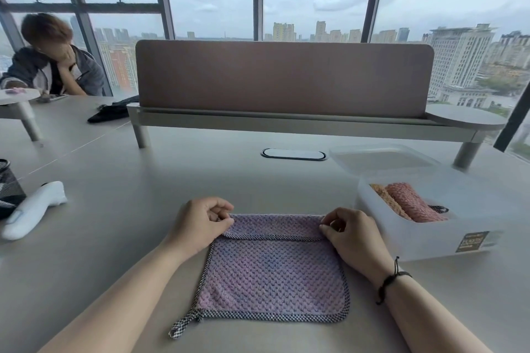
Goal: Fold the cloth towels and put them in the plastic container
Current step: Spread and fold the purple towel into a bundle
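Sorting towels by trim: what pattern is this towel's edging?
Black-and-white check on the towel, head view.

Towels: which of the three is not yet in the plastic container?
The purple towel, flat on the table with its far edge folded over, pinched by both hands. The orange and pink towels lie folded inside the container.

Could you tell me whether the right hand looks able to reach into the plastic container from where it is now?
Probably yes: the plastic container stands open just beside the right hand, nothing between them, though that hand pinches the purple towel.
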Tool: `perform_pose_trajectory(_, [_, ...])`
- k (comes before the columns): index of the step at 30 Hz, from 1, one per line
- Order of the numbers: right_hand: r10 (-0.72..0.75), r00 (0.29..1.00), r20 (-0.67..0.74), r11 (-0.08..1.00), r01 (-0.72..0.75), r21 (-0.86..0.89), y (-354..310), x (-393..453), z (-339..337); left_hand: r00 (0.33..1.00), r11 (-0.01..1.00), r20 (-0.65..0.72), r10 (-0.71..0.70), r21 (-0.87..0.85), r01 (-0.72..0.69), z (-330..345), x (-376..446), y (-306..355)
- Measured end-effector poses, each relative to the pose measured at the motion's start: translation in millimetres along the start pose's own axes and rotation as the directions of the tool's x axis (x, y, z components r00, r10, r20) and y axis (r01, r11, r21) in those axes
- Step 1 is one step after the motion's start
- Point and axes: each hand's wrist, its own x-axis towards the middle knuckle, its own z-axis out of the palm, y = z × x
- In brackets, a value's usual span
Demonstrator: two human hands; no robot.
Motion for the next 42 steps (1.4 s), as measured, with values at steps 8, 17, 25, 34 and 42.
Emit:
perform_pose_trajectory(8, [0.014,1.000,0.000,1.000,-0.014,-0.013,-1,-2,-2,0.999,0.997,-0.013,0.048,0.061,-0.047,1,0,0])
perform_pose_trajectory(17, [-0.004,1.000,0.011,1.000,0.005,-0.021,0,-1,-1,0.994,0.980,-0.054,0.100,0.177,-0.089,0,-3,1])
perform_pose_trajectory(25, [-0.158,0.967,-0.200,0.987,0.146,-0.074,-10,-7,-1,0.898,0.846,0.198,0.392,0.306,-0.436,10,-14,25])
perform_pose_trajectory(34, [-0.179,0.850,0.496,0.891,0.353,-0.284,-38,-24,28,0.782,0.720,0.622,0.040,0.525,-0.454,34,-27,41])
perform_pose_trajectory(42, [-0.114,0.846,0.521,0.874,0.335,-0.353,-29,-22,22,0.743,0.738,0.670,-0.013,0.508,-0.445,16,-24,33])
